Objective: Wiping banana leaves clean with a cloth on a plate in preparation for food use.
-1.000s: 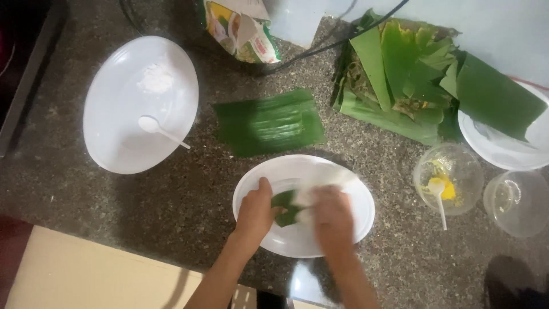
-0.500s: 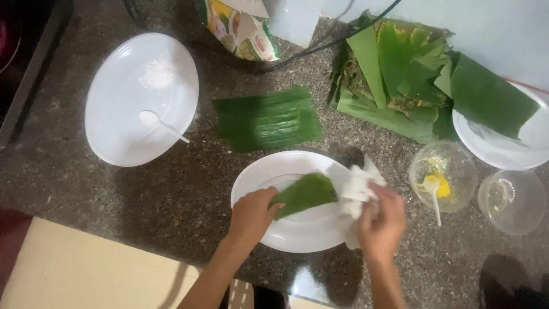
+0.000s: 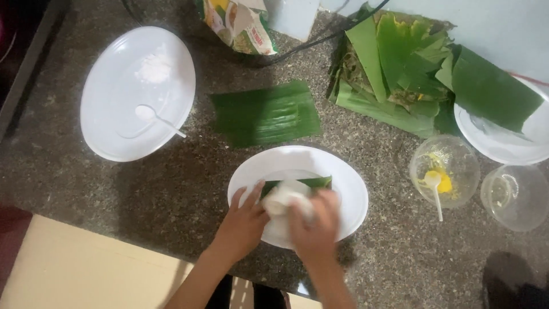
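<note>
A white cloth wad (image 3: 286,197) is pressed onto a small green leaf strip (image 3: 311,183) by both hands, over a white oval plate (image 3: 349,189) set at the near-middle of the dark speckled surface (image 3: 171,194). The right hand (image 3: 313,226) is clenched round the wad from the near side; its fingers are blurred. The left hand (image 3: 247,216) is laid flat w/ fingers spread, fingertips touching the wad's left side and the plate, nothing gripped. Only the far edge of the strip shows beyond the wad.

Just beyond the plate, a cut leaf piece (image 3: 266,113) lies flat. Toward the far-left corner a large white plate (image 3: 108,131) is set, w/ white powder (image 3: 154,70) and a white spoon (image 3: 157,117) on it. At the far-right, a leaf pile (image 3: 400,63) is heaped, one leaf draped onto another white plate (image 3: 503,149). Near the right edge, 2 clear cups: one (image 3: 445,167) w/ yellow residue and a spoon, the other (image 3: 517,197) beside it. A printed bag (image 3: 237,26) sits at the far edge.
</note>
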